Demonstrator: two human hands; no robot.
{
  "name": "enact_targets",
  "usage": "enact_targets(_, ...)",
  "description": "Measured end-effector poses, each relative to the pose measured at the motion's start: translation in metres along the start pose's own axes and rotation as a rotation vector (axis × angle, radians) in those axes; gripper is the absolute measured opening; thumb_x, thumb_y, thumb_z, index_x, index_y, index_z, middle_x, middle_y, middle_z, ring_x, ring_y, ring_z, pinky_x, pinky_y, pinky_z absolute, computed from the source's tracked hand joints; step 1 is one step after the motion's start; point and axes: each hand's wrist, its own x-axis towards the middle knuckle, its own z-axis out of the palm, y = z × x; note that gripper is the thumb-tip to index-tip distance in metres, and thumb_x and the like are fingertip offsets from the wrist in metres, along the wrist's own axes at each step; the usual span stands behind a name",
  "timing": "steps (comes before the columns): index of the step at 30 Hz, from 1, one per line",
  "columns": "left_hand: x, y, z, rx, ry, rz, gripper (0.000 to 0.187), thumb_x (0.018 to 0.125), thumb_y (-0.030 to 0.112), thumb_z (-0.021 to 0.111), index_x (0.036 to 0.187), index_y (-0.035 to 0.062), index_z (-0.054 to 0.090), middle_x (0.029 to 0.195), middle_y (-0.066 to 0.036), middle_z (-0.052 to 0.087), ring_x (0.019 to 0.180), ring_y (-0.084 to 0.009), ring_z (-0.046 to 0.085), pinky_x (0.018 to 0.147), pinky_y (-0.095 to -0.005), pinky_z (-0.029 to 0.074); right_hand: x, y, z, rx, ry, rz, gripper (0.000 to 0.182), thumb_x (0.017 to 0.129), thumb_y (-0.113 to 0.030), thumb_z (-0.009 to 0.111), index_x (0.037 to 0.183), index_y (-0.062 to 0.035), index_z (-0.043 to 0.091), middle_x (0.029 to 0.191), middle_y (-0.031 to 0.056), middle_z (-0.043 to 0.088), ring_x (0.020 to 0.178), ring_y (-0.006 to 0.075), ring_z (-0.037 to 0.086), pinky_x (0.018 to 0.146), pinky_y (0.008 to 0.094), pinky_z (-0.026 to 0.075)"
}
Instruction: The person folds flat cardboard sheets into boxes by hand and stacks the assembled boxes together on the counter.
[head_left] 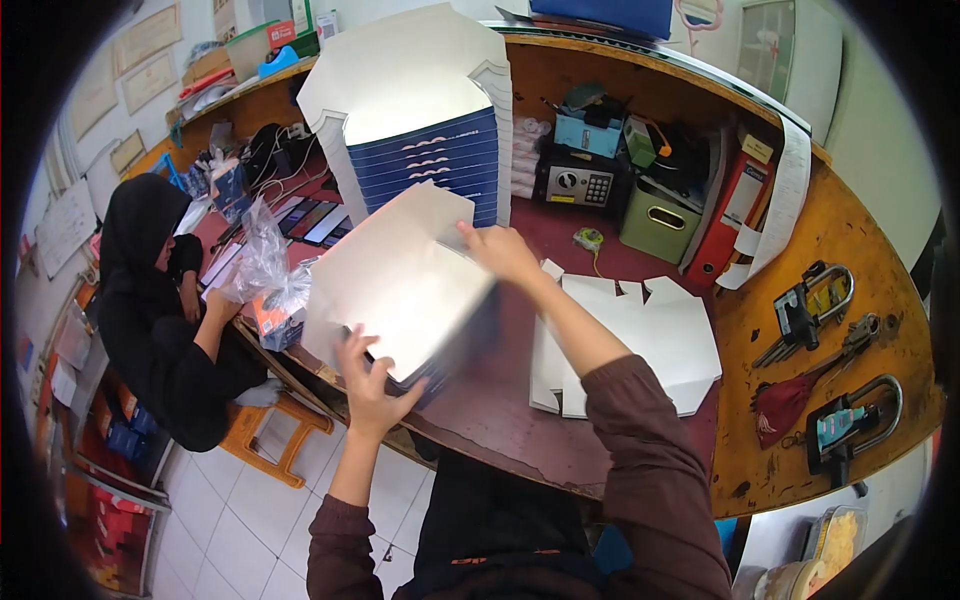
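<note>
Between my two hands is a paperboard box (400, 290), white inside and dark blue outside, tilted and blurred at its lower right side. My left hand (375, 392) grips its near lower corner, fingers bent over the edge. At the upper right edge, my right hand (495, 252) holds the box by its rim and flap. Just behind rises a tall stack of nested boxes (425, 160), blue-sided with white flaps. Flat white paperboard blanks (630, 345) lie on the dark red tabletop (480, 430), beneath and beside my right forearm.
A co-worker in black (160, 300) sits at left, a hand by a clear plastic bag (262, 260). Several phones (312, 220) lie nearby. Along the back are a safe (578, 183), a tape measure (588, 239), a green bin (660, 225) and a red binder (730, 215). Padlocks (815, 305) lie right.
</note>
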Motion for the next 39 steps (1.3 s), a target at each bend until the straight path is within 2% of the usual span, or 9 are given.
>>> enact_targets(2,0.012,0.030,-0.011,0.210,0.202,-0.160,0.041,0.057,0.033,0.076,0.078,0.0059,0.054,0.102,-0.012,0.047,0.113,-0.0418,0.035,0.101,-0.0575,0.015,-0.026,0.013,-0.020,0.217,0.109,-0.095,0.061,0.088,-0.050,0.033,0.085,0.0035,0.063,0.080,0.0251,0.060,0.081,0.0401,0.058,0.077,0.0421,0.046)
enact_targets(5,0.009,0.075,0.017,-0.015,0.258,0.083,0.045,0.060,0.039,0.073,0.091,0.0099,0.058,0.110,-0.010,0.049,0.108,-0.0318,0.042,0.095,-0.0487,0.026,-0.077,0.019,-0.056,0.379,0.149,-0.020,0.055,0.089,-0.047,0.035,0.089,0.0014,0.062,0.079,0.0174,0.062,0.073,0.0305,0.060,0.070,0.0360,0.047)
enact_targets(12,0.045,0.161,0.178,-0.529,-0.961,0.162,0.056,0.067,0.026,0.070,0.114,0.0047,0.048,0.121,-0.015,0.046,0.110,-0.0327,0.046,0.089,-0.0410,0.041,-0.181,0.031,-0.090,0.768,0.226,-0.048,0.039,0.092,-0.034,0.038,0.102,-0.0014,0.057,0.096,0.0071,0.059,0.076,0.0151,0.059,0.068,0.0272,0.047)
enact_targets(16,0.067,0.157,0.169,-0.626,-0.855,0.152,0.042,0.073,0.024,0.064,0.108,0.0029,0.053,0.110,-0.016,0.054,0.101,-0.0324,0.053,0.081,-0.0390,0.045,-0.240,0.054,-0.101,0.844,0.073,-0.163,0.034,0.093,-0.028,0.040,0.103,-0.0005,0.057,0.098,0.0092,0.059,0.080,0.0149,0.059,0.068,0.0267,0.047)
enact_targets(18,0.085,0.148,0.169,-0.615,-1.260,0.015,0.028,0.079,0.023,0.057,0.097,0.0009,0.058,0.090,-0.015,0.062,0.086,-0.0339,0.058,0.074,-0.0399,0.046,-0.264,0.065,-0.096,0.958,-0.030,-0.086,0.034,0.093,-0.028,0.040,0.102,-0.0003,0.058,0.099,0.0100,0.059,0.083,0.0151,0.058,0.069,0.0268,0.047)
enact_targets(22,0.102,0.140,0.139,-0.622,-0.762,-0.028,0.023,0.085,0.021,0.050,0.084,-0.0010,0.059,0.068,-0.011,0.060,0.073,-0.0263,0.061,0.070,-0.0345,0.046,-0.276,0.071,-0.060,0.940,-0.401,0.242,0.035,0.094,-0.029,0.039,0.110,-0.0013,0.054,0.104,0.0115,0.058,0.091,0.0163,0.057,0.069,0.0272,0.048)
enact_targets(26,0.093,0.146,0.121,-1.018,0.014,-0.467,0.018,0.093,0.014,0.041,0.091,-0.0001,0.053,0.075,-0.001,0.053,0.067,-0.0049,0.046,0.058,-0.0216,0.040,-0.262,0.051,-0.001,1.361,-0.096,0.314,0.035,0.094,-0.029,0.041,0.118,-0.0051,0.047,0.106,0.0111,0.057,0.092,0.0175,0.057,0.070,0.0286,0.048)
enact_targets(34,0.108,0.151,0.064,-1.388,-0.206,-0.459,0.033,0.084,-0.003,0.050,0.115,-0.0043,0.039,0.098,-0.012,0.055,0.087,-0.0167,0.058,0.074,-0.0279,0.052,-0.293,0.072,-0.055,2.037,0.379,0.055,0.017,0.087,-0.016,0.054,0.101,-0.0079,0.050,0.084,0.0022,0.058,0.069,0.0130,0.057,0.062,0.0256,0.047)
enact_targets(39,0.085,0.162,0.088,-1.123,-0.410,-0.197,0.040,0.083,-0.005,0.052,0.119,-0.0057,0.037,0.100,-0.013,0.057,0.086,-0.0192,0.060,0.076,-0.0307,0.051,-0.291,0.049,-0.056,0.922,1.168,0.061,0.011,0.083,-0.005,0.059,0.091,-0.0009,0.053,0.086,0.0038,0.058,0.076,0.0099,0.055,0.070,0.0246,0.045)
